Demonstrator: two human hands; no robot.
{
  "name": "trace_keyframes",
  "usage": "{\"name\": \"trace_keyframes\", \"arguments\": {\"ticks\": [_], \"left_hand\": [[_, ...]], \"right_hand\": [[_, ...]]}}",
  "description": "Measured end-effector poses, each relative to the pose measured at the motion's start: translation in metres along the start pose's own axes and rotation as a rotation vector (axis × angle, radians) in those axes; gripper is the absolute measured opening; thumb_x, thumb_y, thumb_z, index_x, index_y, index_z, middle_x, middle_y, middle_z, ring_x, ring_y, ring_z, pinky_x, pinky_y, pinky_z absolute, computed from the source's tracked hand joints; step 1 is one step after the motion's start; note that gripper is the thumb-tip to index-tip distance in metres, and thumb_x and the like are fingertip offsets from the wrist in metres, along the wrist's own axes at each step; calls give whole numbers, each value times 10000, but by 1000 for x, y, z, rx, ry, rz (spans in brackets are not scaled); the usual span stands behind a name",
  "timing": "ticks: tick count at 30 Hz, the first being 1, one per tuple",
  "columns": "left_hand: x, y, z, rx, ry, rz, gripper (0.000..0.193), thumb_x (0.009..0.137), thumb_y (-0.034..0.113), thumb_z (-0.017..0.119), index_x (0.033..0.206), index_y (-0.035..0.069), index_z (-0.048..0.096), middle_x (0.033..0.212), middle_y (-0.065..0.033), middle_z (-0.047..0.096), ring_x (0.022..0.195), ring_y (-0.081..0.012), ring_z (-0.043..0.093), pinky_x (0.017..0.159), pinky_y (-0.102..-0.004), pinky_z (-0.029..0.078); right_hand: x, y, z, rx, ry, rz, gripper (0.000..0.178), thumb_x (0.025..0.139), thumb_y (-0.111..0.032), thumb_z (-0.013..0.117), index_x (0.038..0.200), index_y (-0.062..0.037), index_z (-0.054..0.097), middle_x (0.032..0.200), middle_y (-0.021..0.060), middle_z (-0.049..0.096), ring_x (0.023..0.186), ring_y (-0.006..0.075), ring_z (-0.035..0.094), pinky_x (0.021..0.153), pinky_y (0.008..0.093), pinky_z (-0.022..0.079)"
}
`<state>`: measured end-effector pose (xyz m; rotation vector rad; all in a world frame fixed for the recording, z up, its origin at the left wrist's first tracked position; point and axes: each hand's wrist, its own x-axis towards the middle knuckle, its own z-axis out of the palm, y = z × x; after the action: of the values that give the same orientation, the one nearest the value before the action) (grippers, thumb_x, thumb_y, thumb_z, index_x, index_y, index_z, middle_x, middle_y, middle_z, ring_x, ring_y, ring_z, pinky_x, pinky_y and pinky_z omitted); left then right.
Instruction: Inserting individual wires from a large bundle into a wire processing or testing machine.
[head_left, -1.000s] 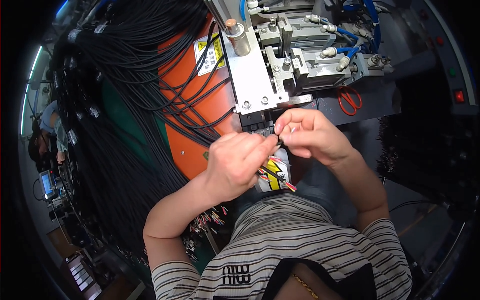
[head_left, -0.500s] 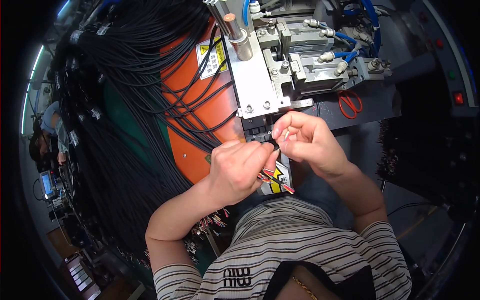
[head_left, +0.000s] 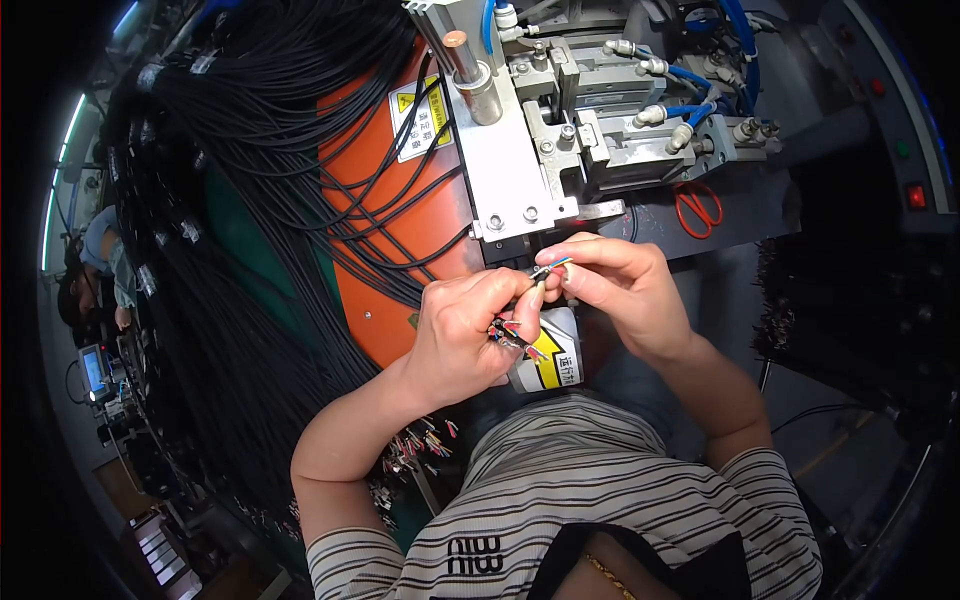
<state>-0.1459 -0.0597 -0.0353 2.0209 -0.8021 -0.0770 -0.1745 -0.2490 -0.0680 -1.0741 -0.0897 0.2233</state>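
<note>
My left hand (head_left: 465,325) is closed round several black cables, whose stripped ends (head_left: 515,335) with red, white and other coloured wires poke out below the fingers. One cable end (head_left: 543,272) rises between the left thumb and forefinger. Its thin wires (head_left: 560,264), blue and pale ones among them, are pinched between the thumb and forefinger of my right hand (head_left: 620,285). Both hands meet just in front of the metal machine head (head_left: 515,150). A white and yellow label (head_left: 562,360) shows below them.
Many black cables (head_left: 260,130) lie bundled across the orange panel (head_left: 385,270) on the left. Pneumatic cylinders (head_left: 630,110) with blue hoses fill the back. Red-handled scissors (head_left: 698,210) rest on the grey surface at right. A lit red switch (head_left: 916,196) is at far right. Another person (head_left: 105,250) works at far left.
My left hand has shifted slightly left and turned, tipping the stripped ends. The right fingers have closed on the wires, and their blue tips now show.
</note>
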Motion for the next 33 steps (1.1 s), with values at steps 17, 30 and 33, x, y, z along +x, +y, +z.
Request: {"name": "trace_keyframes", "arguments": {"ticks": [17,30,33], "left_hand": [[-3,-10,8,217,80,227,124,773,0,705,857,5,613,620,-86,565,473,-223,540,446,-325,413],[-7,-2,4,453,-10,207,262,708,-14,685,966,-7,644,727,-80,576,574,-232,581,537,-324,477],[-9,-6,0,484,-65,204,579,548,6,661,1124,-45,628,938,-96,568,773,-243,609,630,-337,512]], "right_hand": [[3,0,-1,-807,117,-413,54,829,-11,673,858,24,644,816,90,637,546,155,561,479,278,419],[0,-8,-2,-1215,60,-437,36,815,-9,644,791,2,619,726,84,571,532,202,565,474,311,430],[3,-6,-5,-1324,40,-442,40,813,-22,643,791,-4,615,735,90,572,557,245,579,487,344,443]]}}
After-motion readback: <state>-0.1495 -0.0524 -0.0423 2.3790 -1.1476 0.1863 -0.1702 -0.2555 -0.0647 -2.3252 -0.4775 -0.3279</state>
